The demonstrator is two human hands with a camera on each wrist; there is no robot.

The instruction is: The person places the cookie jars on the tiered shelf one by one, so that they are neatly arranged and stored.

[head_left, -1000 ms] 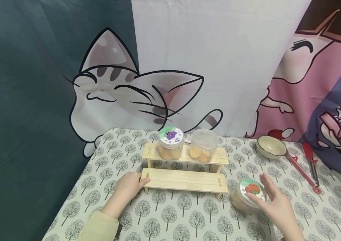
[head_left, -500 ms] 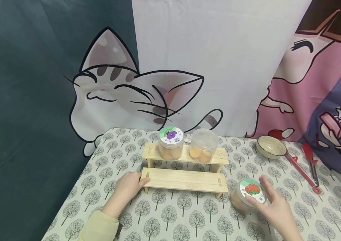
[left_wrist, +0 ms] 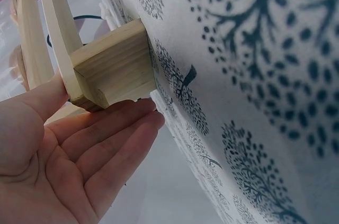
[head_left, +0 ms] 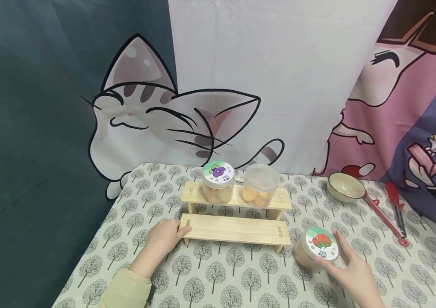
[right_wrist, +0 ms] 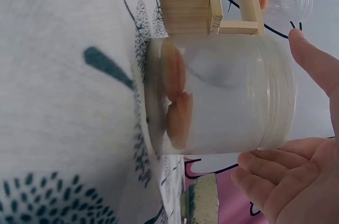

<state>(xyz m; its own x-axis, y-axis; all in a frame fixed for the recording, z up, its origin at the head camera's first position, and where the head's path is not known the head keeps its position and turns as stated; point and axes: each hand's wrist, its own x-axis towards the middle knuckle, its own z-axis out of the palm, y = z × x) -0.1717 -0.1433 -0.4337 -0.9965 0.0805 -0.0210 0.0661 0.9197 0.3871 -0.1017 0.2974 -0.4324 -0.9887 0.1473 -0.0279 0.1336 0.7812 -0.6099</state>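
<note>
At the left end of the lower step of a two-step wooden rack [head_left: 237, 229], my left hand [head_left: 163, 235] grips the board, its thumb on top. In the left wrist view the fingers [left_wrist: 119, 144] lie along the rack's end leg. A clear jar [head_left: 306, 256] with a tomato-picture lid stands on the cloth right of the rack. My right hand [head_left: 352, 267] is spread around its lid end, thumb and fingers either side. In the right wrist view, orange-brown pieces [right_wrist: 177, 94] lie in the jar's bottom, and the thumb stands apart from the jar.
On the upper step stand a jar with an eggplant-picture lid [head_left: 218, 184] and a clear jar [head_left: 260, 186] holding yellow-orange pieces. A speckled bowl [head_left: 346, 187], a red-handled utensil [head_left: 387, 220] and red-tipped tongs [head_left: 395, 201] lie at the back right of the tree-print cloth [head_left: 187, 282].
My right hand has come in closer around the tomato-lid jar, its thumb dropping toward the lid's near edge. The left hand keeps its place on the rack.
</note>
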